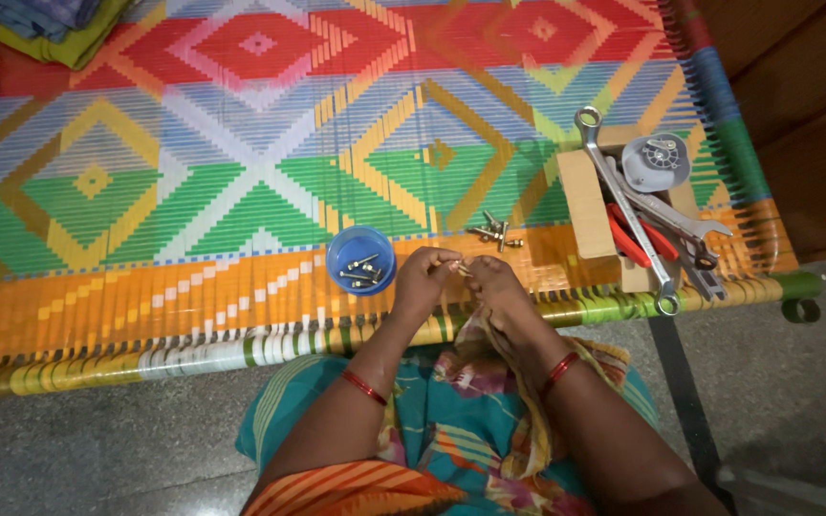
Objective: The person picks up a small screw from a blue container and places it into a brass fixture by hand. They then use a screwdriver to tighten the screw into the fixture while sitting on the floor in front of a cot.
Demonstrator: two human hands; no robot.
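My left hand [424,279] and my right hand [495,287] meet at the front edge of a bright woven cot [241,172]. Their fingertips pinch a small metal screw [463,268] between them. A blue round lid [361,259] with a few screws in it lies just left of my left hand. A small heap of loose screws [495,231] rests on the weave just beyond my hands.
A cardboard box [585,205] at the right holds long wrenches [623,205], red-handled pliers [641,239] and a grey round disc [655,162]. Folded cloth [40,24] sits at the far left corner. Grey stone floor [97,449] lies below the cot.
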